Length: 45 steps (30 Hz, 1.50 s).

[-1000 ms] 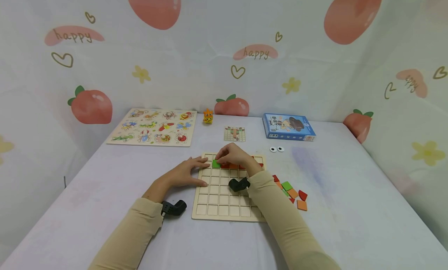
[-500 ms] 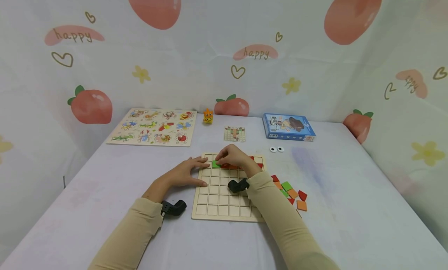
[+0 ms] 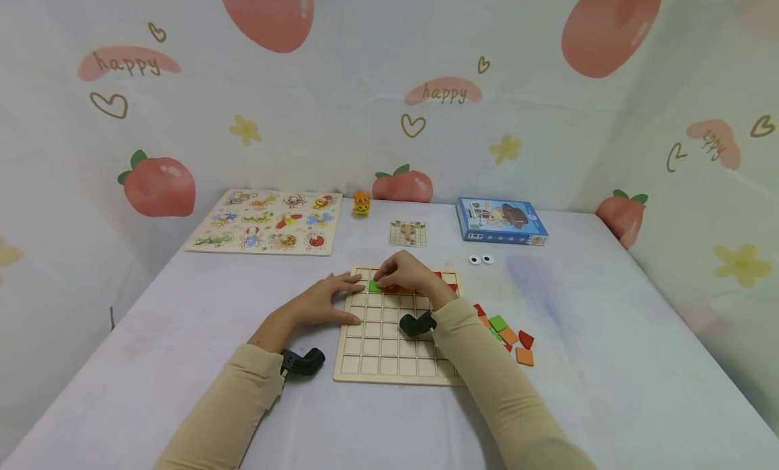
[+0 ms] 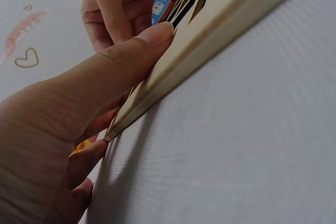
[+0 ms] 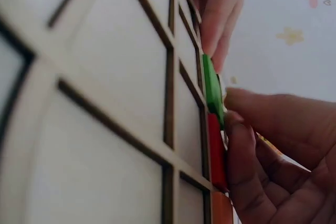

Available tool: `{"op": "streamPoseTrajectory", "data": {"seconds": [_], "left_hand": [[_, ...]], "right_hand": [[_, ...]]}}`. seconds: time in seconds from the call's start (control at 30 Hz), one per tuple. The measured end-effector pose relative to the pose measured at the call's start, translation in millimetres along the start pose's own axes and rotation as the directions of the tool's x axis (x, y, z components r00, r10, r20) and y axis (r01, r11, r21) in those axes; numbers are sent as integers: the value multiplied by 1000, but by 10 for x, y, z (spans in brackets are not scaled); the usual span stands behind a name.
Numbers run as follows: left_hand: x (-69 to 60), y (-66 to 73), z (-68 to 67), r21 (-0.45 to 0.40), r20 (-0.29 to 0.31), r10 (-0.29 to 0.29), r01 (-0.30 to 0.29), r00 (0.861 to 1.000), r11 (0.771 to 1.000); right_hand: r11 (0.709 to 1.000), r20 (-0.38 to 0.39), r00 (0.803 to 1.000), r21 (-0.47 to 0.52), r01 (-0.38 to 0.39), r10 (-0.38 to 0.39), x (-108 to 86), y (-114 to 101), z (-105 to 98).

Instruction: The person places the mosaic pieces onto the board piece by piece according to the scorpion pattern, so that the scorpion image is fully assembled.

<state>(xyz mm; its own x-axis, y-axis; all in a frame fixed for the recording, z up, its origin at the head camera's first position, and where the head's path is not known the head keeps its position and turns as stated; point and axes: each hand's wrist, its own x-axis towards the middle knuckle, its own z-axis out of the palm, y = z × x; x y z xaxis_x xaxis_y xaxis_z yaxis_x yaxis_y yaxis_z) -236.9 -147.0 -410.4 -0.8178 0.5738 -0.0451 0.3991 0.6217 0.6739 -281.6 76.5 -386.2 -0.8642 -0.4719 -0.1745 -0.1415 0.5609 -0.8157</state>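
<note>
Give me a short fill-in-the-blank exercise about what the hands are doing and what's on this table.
1. The right hand holds a ____ tile.
2. The left hand rests on the board at its ____ edge.
3. The box is mostly ____.
4. Exactly ____ googly eyes lie near the box.

Missing words: green; left; blue; two.
</note>
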Motion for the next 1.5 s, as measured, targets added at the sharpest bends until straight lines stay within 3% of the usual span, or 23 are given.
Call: {"op": "streamPoseTrajectory", "data": {"seconds": [0.2,0.53,0.83,1.13,1.5], "left_hand": [[7,9,-5,1,4,0,0,1000,1000],[2,-3,-2,15,-4,-8,8,1000,1000],[8,-4,12,22,-5,-3,3,1000,1000],[-4,-20,6,32,-5,-8,8,1000,999],[1,-7,2,30,-1,6,-6,1000,1000]], "right_hand": [[1000,22,1000,19,6,-7,-103,-2,-82],[999,-6,1000,33,-1,1,-263,80,-333],[998,-25,1000,56,-6,7,-587,169,-626],[998,-45,997,-15,-57,57,-891,456,-768],[995,-74,993,-21,-96,94,-1135,690,-873]]}}
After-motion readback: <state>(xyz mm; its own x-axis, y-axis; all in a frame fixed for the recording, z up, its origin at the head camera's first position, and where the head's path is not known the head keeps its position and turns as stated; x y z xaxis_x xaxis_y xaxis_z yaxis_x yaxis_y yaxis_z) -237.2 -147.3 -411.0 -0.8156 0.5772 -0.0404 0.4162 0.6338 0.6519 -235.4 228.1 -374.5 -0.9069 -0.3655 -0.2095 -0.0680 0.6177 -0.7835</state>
